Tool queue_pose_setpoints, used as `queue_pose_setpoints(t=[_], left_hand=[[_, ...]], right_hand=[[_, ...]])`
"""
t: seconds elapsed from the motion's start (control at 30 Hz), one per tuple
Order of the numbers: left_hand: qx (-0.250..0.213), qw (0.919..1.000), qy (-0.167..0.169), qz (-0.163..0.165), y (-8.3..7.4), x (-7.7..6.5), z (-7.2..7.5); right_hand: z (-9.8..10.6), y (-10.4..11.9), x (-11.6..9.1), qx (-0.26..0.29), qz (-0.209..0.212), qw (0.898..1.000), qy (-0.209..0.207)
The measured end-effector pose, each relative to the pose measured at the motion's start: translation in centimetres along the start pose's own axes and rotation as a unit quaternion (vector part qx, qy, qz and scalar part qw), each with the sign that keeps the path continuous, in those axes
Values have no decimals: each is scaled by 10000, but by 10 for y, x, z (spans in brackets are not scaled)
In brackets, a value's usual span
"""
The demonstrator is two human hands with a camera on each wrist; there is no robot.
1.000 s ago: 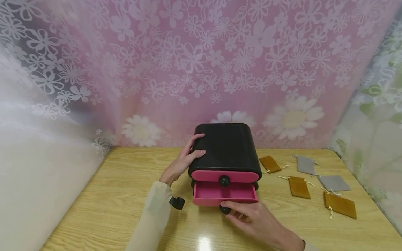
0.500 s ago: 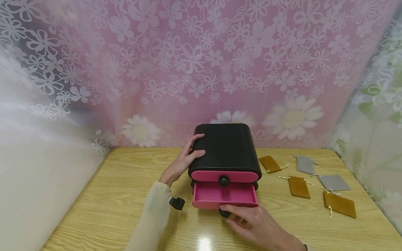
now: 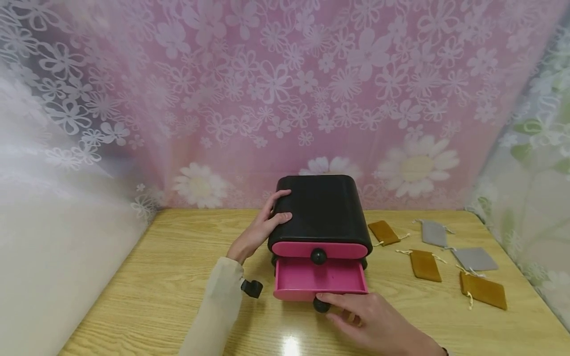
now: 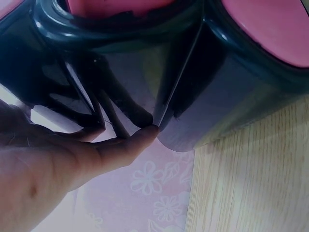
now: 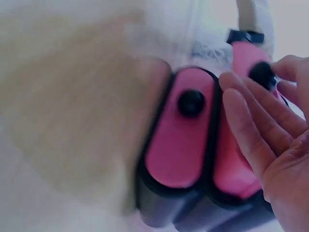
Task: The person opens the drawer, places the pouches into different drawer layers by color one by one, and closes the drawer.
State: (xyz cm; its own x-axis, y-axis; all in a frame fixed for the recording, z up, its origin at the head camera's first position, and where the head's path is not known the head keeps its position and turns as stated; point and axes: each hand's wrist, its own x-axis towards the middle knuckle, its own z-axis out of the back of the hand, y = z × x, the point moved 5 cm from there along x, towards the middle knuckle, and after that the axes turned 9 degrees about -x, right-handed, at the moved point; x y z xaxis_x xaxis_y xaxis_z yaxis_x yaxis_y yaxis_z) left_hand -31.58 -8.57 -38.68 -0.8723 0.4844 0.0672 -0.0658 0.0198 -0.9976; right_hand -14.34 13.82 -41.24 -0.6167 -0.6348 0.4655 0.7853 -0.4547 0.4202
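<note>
A black drawer unit (image 3: pixel 320 207) with pink drawers stands on the table. Its top drawer (image 3: pixel 289 249) is closed, while the pink lower drawer (image 3: pixel 296 295) is pulled out, with nothing seen inside. My left hand (image 3: pixel 258 230) rests against the unit's upper left side, fingertips and thumb on its top edge. In the left wrist view, extended fingers (image 4: pixel 128 150) press on the glossy black casing. At the lower drawer's round black knob (image 3: pixel 321 305), my right hand (image 3: pixel 371 316) pinches with thumb and index finger. The right wrist view shows its other fingers (image 5: pixel 246 116) extended beside the drawer front.
Right of the unit lie brown drawstring pouches (image 3: pixel 425 265) and grey drawstring pouches (image 3: pixel 474 259), all flat on the wooden table (image 3: pixel 187 257). A small black device (image 3: pixel 252 288) is attached at the left sleeve. A pink floral curtain (image 3: pixel 267 109) hangs behind.
The lower drawer has slid a little farther out toward me, with my right hand moving along at its knob. My left hand stays in place on the unit.
</note>
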Motion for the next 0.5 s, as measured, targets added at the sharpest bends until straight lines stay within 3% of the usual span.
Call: queue_pose_setpoints(t=[0.17, 0.3, 0.5], left_hand=[[1, 10000, 12, -18, 0, -1, -1], [4, 10000, 9, -52, -1, 0, 0], [22, 10000, -26, -38, -1, 0, 0]], right_hand=[[27, 2, 3, -125, 409, 9974, -572], [47, -3, 4, -298, 504, 9941, -913], [58, -10, 0, -384, 545, 9901, -1237]])
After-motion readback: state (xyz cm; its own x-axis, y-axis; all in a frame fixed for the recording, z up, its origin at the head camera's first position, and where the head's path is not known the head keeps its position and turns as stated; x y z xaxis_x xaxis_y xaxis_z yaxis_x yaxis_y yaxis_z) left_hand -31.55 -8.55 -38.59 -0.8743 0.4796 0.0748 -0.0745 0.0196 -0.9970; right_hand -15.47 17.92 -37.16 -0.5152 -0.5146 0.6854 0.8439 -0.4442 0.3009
